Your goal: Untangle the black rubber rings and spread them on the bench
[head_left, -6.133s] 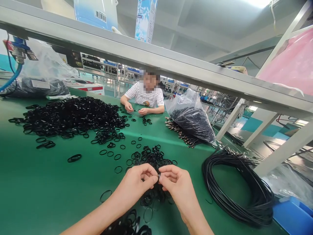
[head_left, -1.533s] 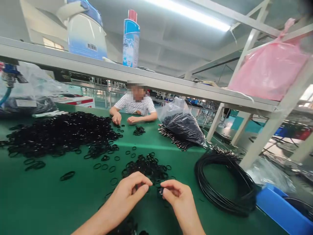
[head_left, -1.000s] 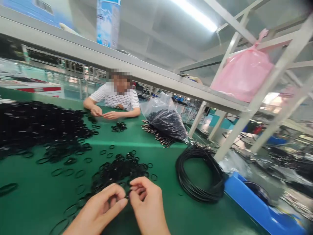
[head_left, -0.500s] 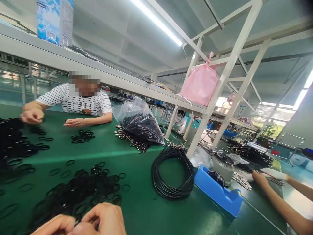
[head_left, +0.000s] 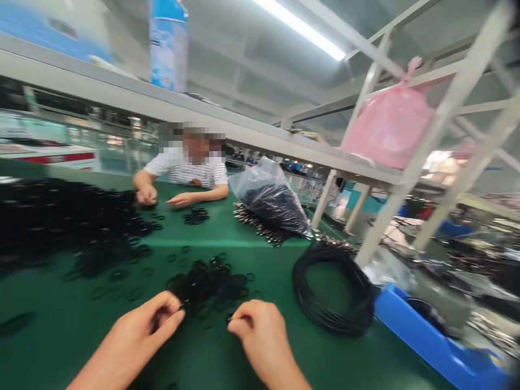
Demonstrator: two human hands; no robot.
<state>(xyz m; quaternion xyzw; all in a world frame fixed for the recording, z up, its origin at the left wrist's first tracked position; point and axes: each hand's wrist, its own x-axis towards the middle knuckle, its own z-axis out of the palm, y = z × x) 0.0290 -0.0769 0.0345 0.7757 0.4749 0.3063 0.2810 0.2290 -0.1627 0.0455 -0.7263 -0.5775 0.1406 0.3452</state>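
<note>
My left hand (head_left: 140,330) is low at the centre, its thumb and fingers pinched at the near edge of a small heap of black rubber rings (head_left: 209,281) on the green table (head_left: 252,238). My right hand (head_left: 260,330) is a little to its right, fingers curled shut, fingertips at the same heap. Motion blur hides what either pinch holds. A far bigger pile of black rings (head_left: 60,216) covers the table's left side.
A person in a striped shirt (head_left: 190,173) works across the table, hands by a few rings. A clear bag of black parts (head_left: 272,203) and a coil of black cable (head_left: 331,290) lie right of centre. A blue tray (head_left: 430,341) sits at the right edge; an overhead shelf holds a pink bag (head_left: 390,124).
The camera swung right and has come back left. My hands, pinched together before, are now apart, the left one at the heap's near edge.
</note>
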